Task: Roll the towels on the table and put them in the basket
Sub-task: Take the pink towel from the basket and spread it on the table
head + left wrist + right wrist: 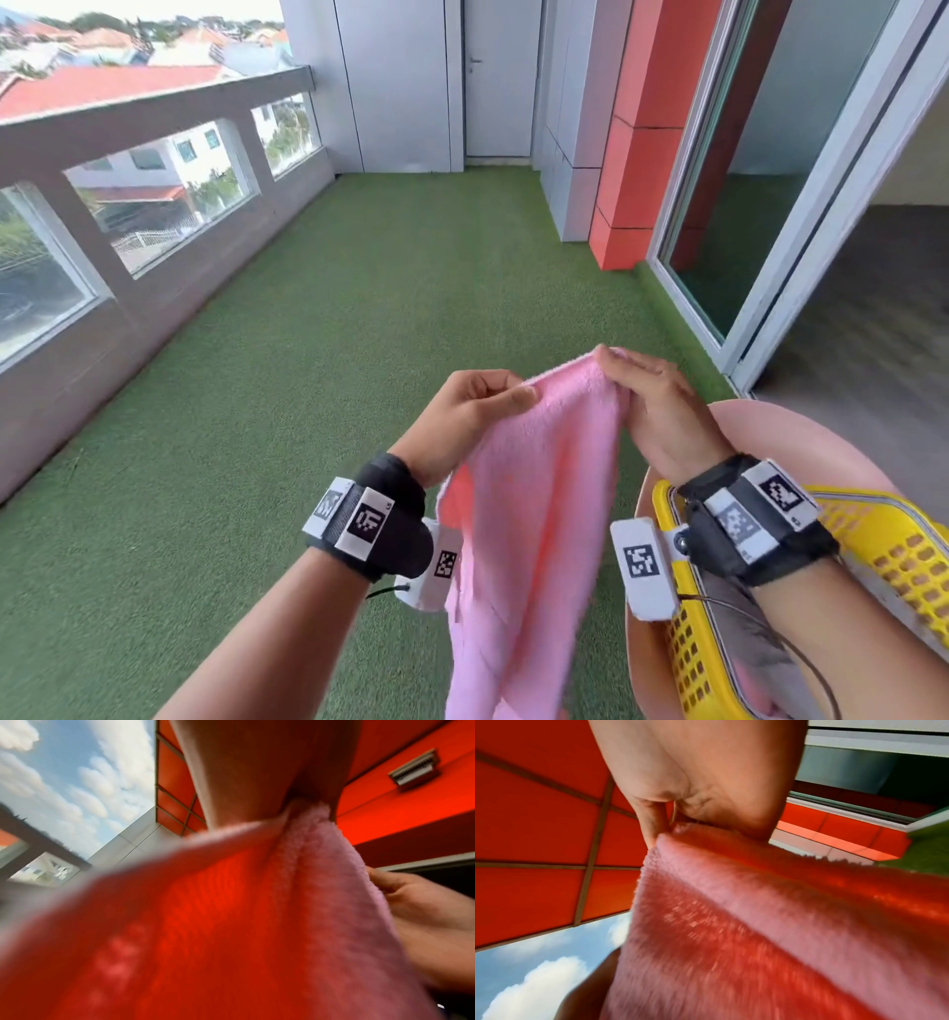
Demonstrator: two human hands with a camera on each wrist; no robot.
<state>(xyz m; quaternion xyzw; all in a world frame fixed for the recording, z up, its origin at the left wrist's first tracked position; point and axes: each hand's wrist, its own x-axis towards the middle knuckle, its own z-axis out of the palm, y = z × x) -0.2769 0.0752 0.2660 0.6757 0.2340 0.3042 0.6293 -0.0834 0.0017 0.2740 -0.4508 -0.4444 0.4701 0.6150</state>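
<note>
I pinched the towel [534, 493] top edge in both hands, left hand [462, 411], right hand [652, 406], letting it hang flat for rolling; basket [688, 642] waited below my right fingers.

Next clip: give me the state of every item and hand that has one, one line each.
Pink terry towel: unrolled, held up, hanging.
Left hand: pinching the towel's top edge.
Right hand: pinching the towel's top edge.
Yellow perforated plastic basket: on the round pink table, contents unclear.
Sliding glass door: open.
</note>
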